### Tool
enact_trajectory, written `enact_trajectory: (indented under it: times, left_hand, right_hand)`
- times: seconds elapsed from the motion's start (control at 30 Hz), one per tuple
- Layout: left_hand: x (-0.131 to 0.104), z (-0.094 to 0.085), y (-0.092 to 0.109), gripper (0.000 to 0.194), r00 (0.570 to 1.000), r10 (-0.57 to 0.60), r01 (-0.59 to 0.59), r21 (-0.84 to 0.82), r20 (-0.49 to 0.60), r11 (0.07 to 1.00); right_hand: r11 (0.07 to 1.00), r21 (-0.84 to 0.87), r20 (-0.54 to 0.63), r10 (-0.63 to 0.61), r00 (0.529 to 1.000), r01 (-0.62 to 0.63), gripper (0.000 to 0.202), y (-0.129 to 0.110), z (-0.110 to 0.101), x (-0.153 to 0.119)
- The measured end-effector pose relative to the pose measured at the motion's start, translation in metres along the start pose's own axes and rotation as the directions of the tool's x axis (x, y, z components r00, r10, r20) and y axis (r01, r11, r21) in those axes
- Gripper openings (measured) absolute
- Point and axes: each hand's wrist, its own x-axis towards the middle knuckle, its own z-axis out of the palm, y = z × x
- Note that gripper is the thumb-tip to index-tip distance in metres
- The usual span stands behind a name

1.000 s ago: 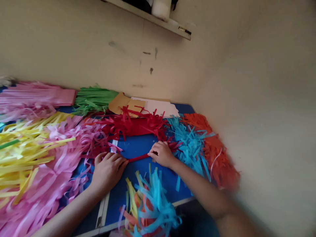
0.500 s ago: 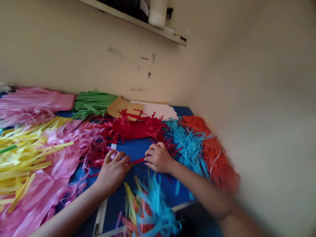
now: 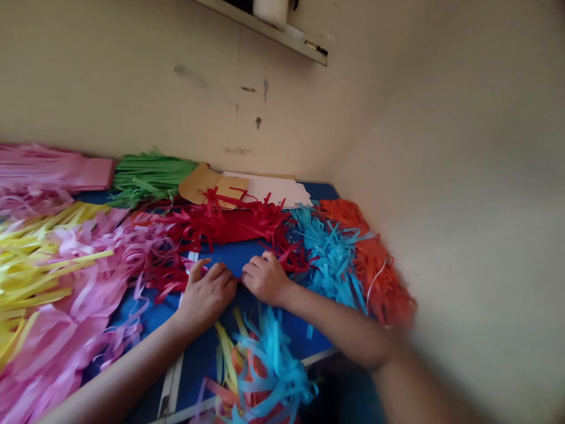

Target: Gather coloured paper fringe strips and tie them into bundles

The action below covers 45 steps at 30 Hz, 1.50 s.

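Note:
My left hand [image 3: 210,292] and my right hand [image 3: 267,278] are close together over the blue table [image 3: 220,259]. A red paper strip [image 3: 239,280] shows as a small bit in the gap between them; the fingers of both hands are closed on it. Just beyond lies red fringed paper [image 3: 233,227], its cut strips spread to both sides. Nearer to me, below the hands, is a bunch of blue, yellow and orange paper strips [image 3: 269,371] at the table's front edge.
Yellow fringe [image 3: 30,259] and pink fringe [image 3: 97,288] cover the left side. Green fringe [image 3: 150,176], a brown envelope [image 3: 212,182] and white paper [image 3: 278,191] lie at the back. Blue fringe [image 3: 329,253] and orange fringe [image 3: 375,265] are on the right. A shelf [image 3: 282,36] juts from the wall above.
My hands have drawn together, so much less of the red strip shows between them. The view has shifted slightly, moving the table's contents left and up.

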Motion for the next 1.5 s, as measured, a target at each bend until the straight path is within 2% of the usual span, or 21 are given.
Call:
enact_trajectory:
  times: [0.13,0.23,0.37,0.43,0.5,0.63,0.7,0.77,0.83,0.9,1.03,1.13,1.23,1.3,1.4,1.47,1.5]
  left_hand:
    - [-0.016,-0.003,-0.005,0.024,0.999,0.005,-0.006,0.019,0.038,1.0]
    - [-0.03,-0.002,-0.014,0.024,0.996,-0.044,0.046,-0.021,0.072,0.999]
    - [-0.039,0.004,-0.024,0.029,0.957,-0.22,0.253,-0.177,0.187,0.951]
    - [-0.037,0.004,-0.026,0.035,0.932,-0.258,0.317,-0.23,0.254,0.92]
    - [-0.031,0.002,-0.024,0.037,0.924,-0.26,0.326,-0.219,0.282,0.92]
    - [-0.014,-0.011,-0.015,0.029,0.924,-0.259,0.294,-0.09,0.283,0.951]
    - [-0.008,-0.016,-0.01,0.02,0.946,-0.2,0.228,-0.083,0.257,0.97]
    - [-0.005,-0.018,-0.006,0.025,0.976,-0.082,0.102,-0.09,0.201,0.991]
    - [-0.006,-0.017,-0.006,0.026,0.988,0.02,-0.008,-0.076,0.154,0.997]
    - [-0.006,-0.014,-0.007,0.021,0.988,0.052,-0.043,-0.063,0.143,0.997]
    - [-0.004,-0.004,-0.006,0.022,0.989,0.056,-0.041,-0.11,0.136,0.993]
    - [0.001,0.007,-0.003,0.026,0.994,0.055,-0.045,-0.106,0.097,0.993]
    - [0.009,0.009,-0.003,0.024,0.997,0.063,-0.06,-0.076,0.038,0.995]
    - [0.013,-0.004,-0.006,0.026,0.998,0.064,-0.065,-0.048,-0.015,0.997]
    - [0.004,-0.048,-0.009,0.028,0.987,0.081,-0.092,-0.076,-0.135,0.993]
    - [-0.015,-0.081,-0.008,0.032,0.971,0.142,-0.17,-0.133,-0.194,0.976]
    - [-0.027,-0.095,-0.007,0.038,0.955,0.184,-0.225,-0.162,-0.233,0.961]
  right_hand:
    - [0.996,0.08,-0.114,0.041,0.993,-0.032,0.02,0.007,0.01,-0.022]
    - [0.965,0.231,-0.119,0.152,0.981,-0.122,0.014,0.021,0.013,-0.033]
    - [0.858,0.404,0.026,0.334,0.942,-0.316,0.007,0.028,0.012,-0.031]
    - [0.813,0.432,0.105,0.386,0.916,-0.392,0.008,0.026,0.007,-0.025]
    - [0.798,0.401,0.179,0.414,0.893,-0.45,0.01,0.023,0.0,-0.017]
    - [0.834,0.231,0.322,0.42,0.848,-0.501,0.011,0.021,-0.017,0.001]
    - [0.855,0.199,0.345,0.397,0.85,-0.48,0.008,0.021,-0.023,0.008]
    - [0.894,0.209,0.307,0.325,0.894,-0.397,0.008,0.021,-0.025,0.01]
    - [0.941,0.212,0.243,0.21,0.947,-0.263,0.007,0.02,-0.026,0.007]
    - [0.976,0.181,0.185,0.085,0.979,-0.119,0.008,0.018,-0.024,0.002]
    - [0.997,0.003,0.132,-0.08,0.988,0.081,0.017,0.011,-0.017,0.001]
    - [0.991,-0.051,0.138,-0.114,0.984,0.122,0.018,0.011,-0.007,0.009]
    - [0.999,0.011,0.124,-0.04,0.991,0.039,0.011,0.014,-0.007,0.017]
    - [0.995,0.087,0.093,0.045,0.995,-0.053,0.008,0.011,-0.022,0.017]
    - [0.928,0.32,-0.012,0.206,0.978,-0.192,0.008,-0.012,-0.062,0.004]
    - [0.781,0.586,-0.045,0.296,0.954,-0.215,0.018,-0.035,-0.09,-0.008]
    - [0.642,0.739,-0.011,0.313,0.95,-0.203,0.026,-0.046,-0.101,-0.012]
